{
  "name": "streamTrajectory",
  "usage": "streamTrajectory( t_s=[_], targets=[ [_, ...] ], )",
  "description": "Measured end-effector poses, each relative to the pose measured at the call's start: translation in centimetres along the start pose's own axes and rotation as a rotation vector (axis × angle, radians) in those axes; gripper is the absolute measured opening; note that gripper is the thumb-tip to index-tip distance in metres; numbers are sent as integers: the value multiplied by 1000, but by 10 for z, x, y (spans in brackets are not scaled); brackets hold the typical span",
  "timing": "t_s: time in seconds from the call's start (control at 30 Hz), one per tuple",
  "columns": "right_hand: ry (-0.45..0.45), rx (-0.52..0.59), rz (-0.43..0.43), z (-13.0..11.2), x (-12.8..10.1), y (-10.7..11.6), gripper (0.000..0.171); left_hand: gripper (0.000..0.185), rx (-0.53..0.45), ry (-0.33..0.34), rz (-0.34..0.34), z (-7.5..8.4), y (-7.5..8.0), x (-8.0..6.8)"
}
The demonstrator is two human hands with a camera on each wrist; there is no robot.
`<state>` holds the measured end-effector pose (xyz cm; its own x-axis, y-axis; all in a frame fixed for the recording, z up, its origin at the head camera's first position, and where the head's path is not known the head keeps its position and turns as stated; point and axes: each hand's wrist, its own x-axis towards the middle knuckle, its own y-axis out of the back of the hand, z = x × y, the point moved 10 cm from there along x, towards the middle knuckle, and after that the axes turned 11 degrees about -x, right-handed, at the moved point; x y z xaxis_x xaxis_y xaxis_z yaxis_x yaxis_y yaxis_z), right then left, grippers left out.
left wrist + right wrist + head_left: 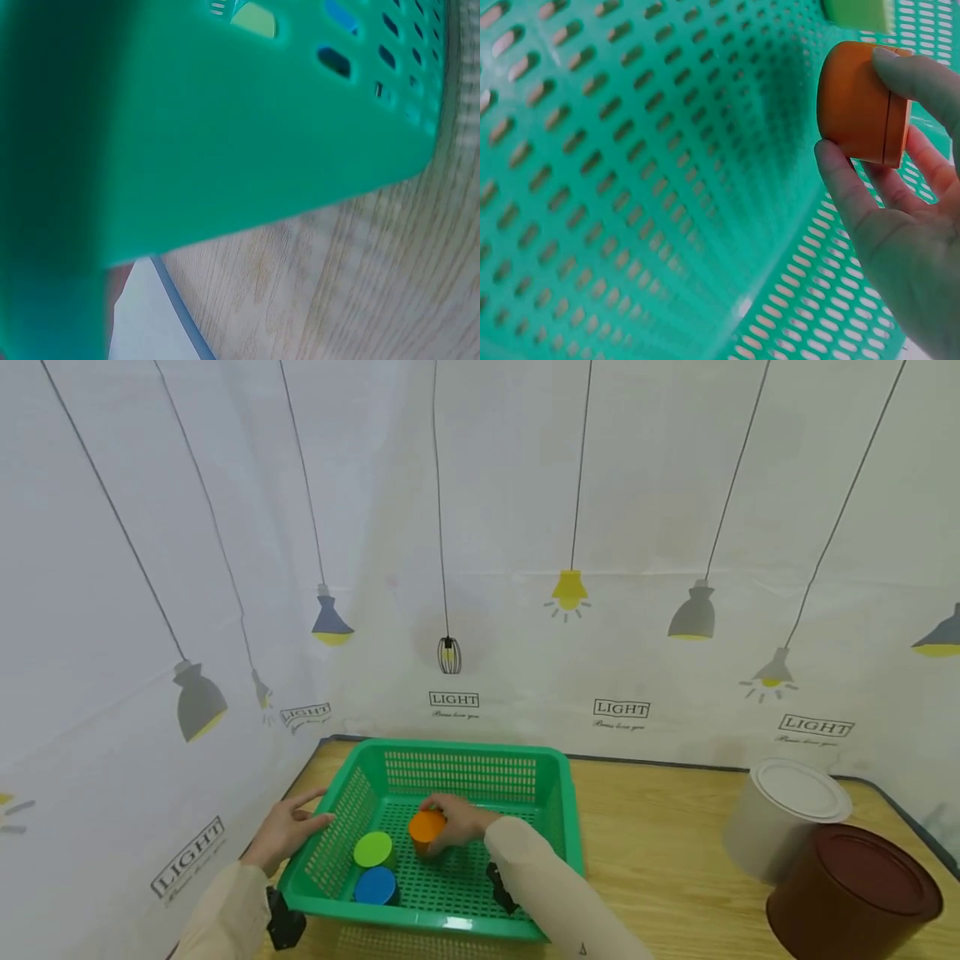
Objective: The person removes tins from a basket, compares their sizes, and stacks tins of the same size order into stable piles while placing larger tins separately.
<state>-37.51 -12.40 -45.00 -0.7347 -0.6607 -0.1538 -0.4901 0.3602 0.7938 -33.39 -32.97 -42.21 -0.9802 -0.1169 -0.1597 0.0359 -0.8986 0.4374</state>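
Note:
Inside the green plastic basket (480,923), my right hand (463,822) grips a small orange lidded canister (426,828) between thumb and fingers. In the right wrist view, a seam near one end of the orange canister (855,105) marks its lid. A lime-green canister (373,850) and a blue canister (377,887) stand beside each other in the left part of the basket. My left hand (287,831) is at the basket's left rim, its fingers loosely extended. The left wrist view is mostly filled by the basket wall (247,135), hiding nearly all of that hand.
The basket stands on a wood-grain table (652,835) with a dark edge. Farther right are a large white can (780,827) and a large dark brown can (855,893). A pale curtain (510,527) printed with lamps surrounds the table's back and left.

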Motion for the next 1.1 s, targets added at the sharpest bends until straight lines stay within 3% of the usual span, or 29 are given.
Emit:
streamTrajectory(
  t_s=[0.37,0.8,1.1],
  targets=[
    [95,-11,6,-18,-25,40,52,59,8,-3,1,3,-2,-1],
    [206,42,34,-36,-67,69,51,62,75,-43,4,7,-1,-3],
    [252,-9,39,-30,-100,73,52,66,64,65,-9,-2,-1,0]
  ],
)
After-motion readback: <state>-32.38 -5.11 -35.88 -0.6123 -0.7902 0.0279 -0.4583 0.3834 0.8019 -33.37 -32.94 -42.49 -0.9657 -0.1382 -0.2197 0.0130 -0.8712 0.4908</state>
